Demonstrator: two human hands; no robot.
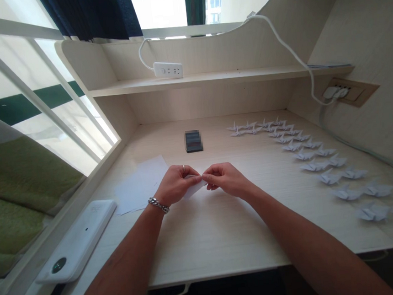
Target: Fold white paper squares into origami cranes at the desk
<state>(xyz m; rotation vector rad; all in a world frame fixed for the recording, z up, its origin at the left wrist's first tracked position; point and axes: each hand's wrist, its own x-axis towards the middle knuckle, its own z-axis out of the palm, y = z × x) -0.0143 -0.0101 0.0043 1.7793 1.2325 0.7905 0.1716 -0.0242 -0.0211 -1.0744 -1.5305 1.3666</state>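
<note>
Left hand: your left hand (175, 183) is closed, pinching a small white paper piece (195, 188); it wears a ring (183, 168), and a chain bracelet (158, 205) circles the wrist.
Right hand: your right hand (225, 179) is also closed on that paper, right beside the left.
Paper piece: between your hands, apparently lifted above the counter (221, 237); much of it is hidden by your fingers.
Risks: uneven pull between your hands could crease or tear the paper, and a loose pinch could let it slip. Your bracelet could drag the loose white sheets (141, 184) if your left wrist swings toward them. A wide right-arm sweep could scatter the paper cranes (312, 153).
Counts: 2 hands, 1 held piece, at least 2 loose sheets, about 23 cranes in two converging rows.
Rest: 1 pixelated dark rectangular object (193, 141), 1 white power strip (168, 69) on the shelf (194, 80), 1 white device (75, 240) at the counter's left edge.
</note>
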